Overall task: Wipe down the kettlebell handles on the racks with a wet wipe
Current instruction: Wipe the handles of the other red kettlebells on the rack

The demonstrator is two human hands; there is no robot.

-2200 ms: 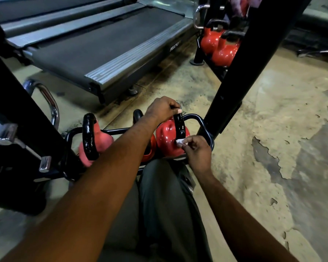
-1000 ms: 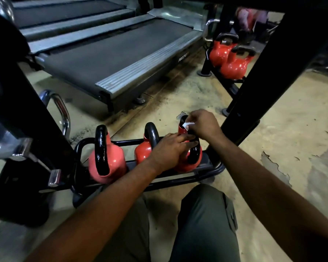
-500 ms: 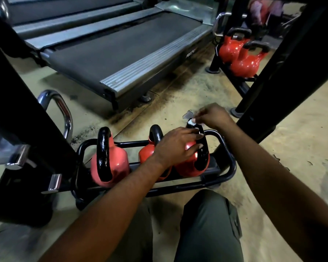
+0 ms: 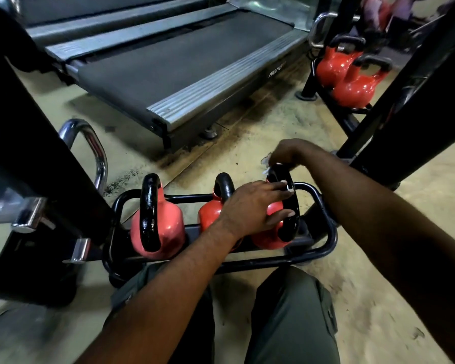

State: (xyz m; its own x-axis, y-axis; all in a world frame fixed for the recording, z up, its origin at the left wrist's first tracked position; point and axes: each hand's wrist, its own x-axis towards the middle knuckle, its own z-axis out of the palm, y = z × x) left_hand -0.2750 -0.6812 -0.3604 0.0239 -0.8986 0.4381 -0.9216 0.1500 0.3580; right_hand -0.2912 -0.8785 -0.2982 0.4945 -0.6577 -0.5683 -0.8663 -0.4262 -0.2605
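Red-bodied kettlebell (image 4: 267,241), its glossy black loop handle (image 4: 290,203) uppermost, sat upright at the right end of the low black tubular rack (image 4: 329,240) on the floor. In the head view it stood just beside two more red kettlebells (image 4: 155,227).

I judged the step to be wiping the far shoulder of that handle. The right hand (image 4: 286,152) was clenched on a small white wet wipe (image 4: 266,165), pinching it against the top far curve of the loop. The left hand (image 4: 250,208) lay released, its fingers (image 4: 279,186) nearly straight across the near side of the handle, thumb below, steadying the bell.

To do it well, I would have kept the bracing hand out of the wipe's path. I would have wrapped the wipe round the bar rather than dab one face, then followed the curve down both legs.

The loop stood arch-up and nearly edge-on to me. Its top bar ran away from me toward the grey treadmill (image 4: 181,61).
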